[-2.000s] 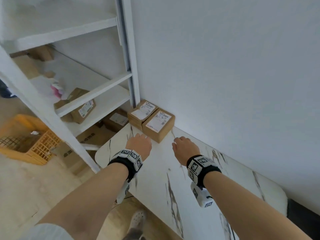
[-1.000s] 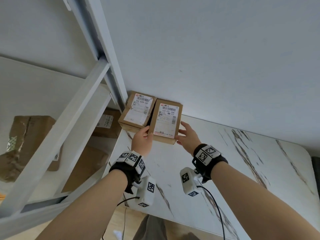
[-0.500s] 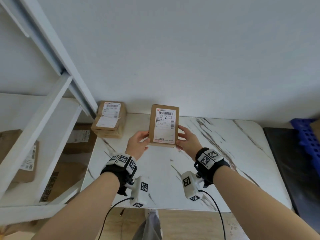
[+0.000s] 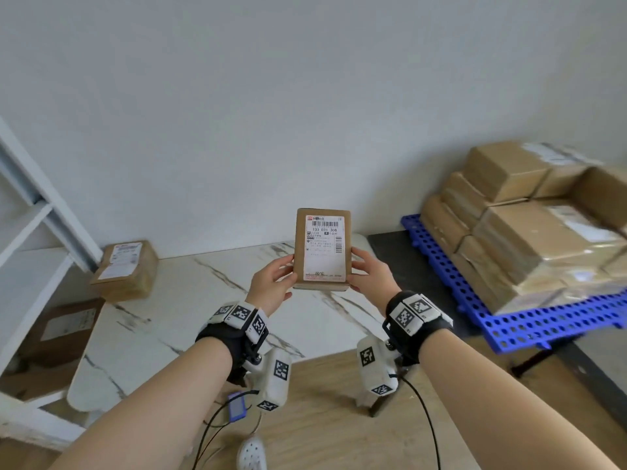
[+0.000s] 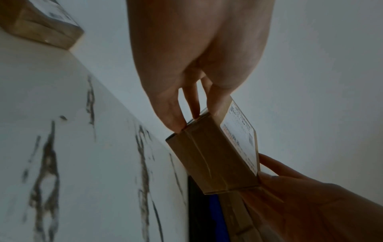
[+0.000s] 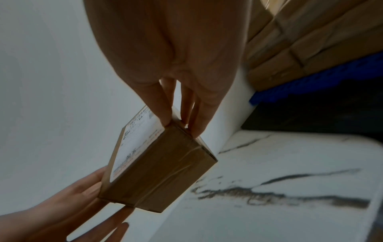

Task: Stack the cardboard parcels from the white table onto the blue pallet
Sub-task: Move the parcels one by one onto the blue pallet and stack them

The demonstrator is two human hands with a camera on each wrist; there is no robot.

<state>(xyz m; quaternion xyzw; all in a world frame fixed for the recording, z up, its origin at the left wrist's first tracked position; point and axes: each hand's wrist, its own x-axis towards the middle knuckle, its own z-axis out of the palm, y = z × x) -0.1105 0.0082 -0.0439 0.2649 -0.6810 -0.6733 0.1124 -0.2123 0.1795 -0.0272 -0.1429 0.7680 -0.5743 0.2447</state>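
Observation:
A small cardboard parcel (image 4: 322, 249) with a white shipping label is held in the air above the white marble table (image 4: 190, 313). My left hand (image 4: 273, 283) grips its left side and my right hand (image 4: 368, 273) grips its right side. The left wrist view shows the parcel (image 5: 213, 157) pinched between left fingers (image 5: 176, 114) and thumb. The right wrist view shows the parcel (image 6: 153, 167) under the right fingers (image 6: 165, 111). Another parcel (image 4: 125, 269) lies at the table's far left corner. The blue pallet (image 4: 529, 323) at the right carries several stacked parcels (image 4: 529, 218).
A white shelf frame (image 4: 40, 205) stands left of the table, with cardboard boxes (image 4: 64, 327) under its shelves. A dark surface (image 4: 431, 279) lies between table and pallet. Cables and a blue device (image 4: 236, 406) hang over the wooden floor.
Both hands reached to the parcel by the wall, took hold of it and lifted it off the table. They have carried it to the right, and the pallet has come into view.

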